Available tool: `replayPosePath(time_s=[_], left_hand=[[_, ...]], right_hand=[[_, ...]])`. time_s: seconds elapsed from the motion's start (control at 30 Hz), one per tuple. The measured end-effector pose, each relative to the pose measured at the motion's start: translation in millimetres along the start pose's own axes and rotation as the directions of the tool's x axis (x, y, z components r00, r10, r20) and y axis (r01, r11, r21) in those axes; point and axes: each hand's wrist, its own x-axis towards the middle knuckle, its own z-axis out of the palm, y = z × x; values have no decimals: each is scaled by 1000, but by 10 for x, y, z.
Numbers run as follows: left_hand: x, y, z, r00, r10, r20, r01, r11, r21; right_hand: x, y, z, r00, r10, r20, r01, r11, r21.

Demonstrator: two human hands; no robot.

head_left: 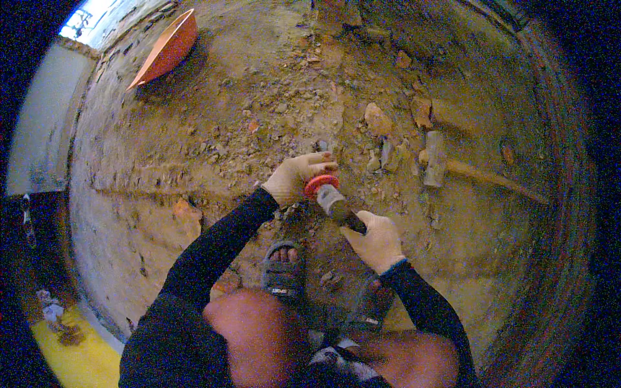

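My left hand (299, 177), in a pale glove, is closed round a chisel whose red disc-shaped guard (321, 185) shows at its right side. The chisel's blade is hidden under the hand. My right hand (375, 240), also gloved, grips the dark handle of a hammer (332, 202). Its grey head lies right at the red guard; I cannot tell whether they touch. Both hands are low over loose rubble in front of my sandalled feet. A grey stone (323, 146) lies just beyond my left fingers.
A long-handled sledgehammer (435, 160) lies to the right, near several rocks (378, 119). An orange basin (169, 48) rests on its side at the far left. Broken stone (187, 216) and earth cover the ground. A yellow surface (77, 346) is at the lower left.
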Motion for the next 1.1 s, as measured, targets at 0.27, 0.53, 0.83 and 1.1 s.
replayPosePath(time_s=[0.27, 0.53, 0.83, 1.1], left_hand=[[-92, 93, 58, 889, -457, -9, 274, 548, -790], [-523, 136, 217, 945, -319, -70, 236, 815, -529], [-893, 905, 90, 582, -735, -348, 379, 624, -683], [-991, 1497, 57, 427, -860, -281, 248, 410, -878]], right_hand=[[-524, 298, 33, 999, 40, 2, -40, 984, 174], [-852, 757, 326, 974, 224, 21, -225, 960, 169], [-719, 926, 275, 751, 479, 454, -657, 603, 452], [-451, 789, 227, 642, 288, 710, -705, -142, 695]])
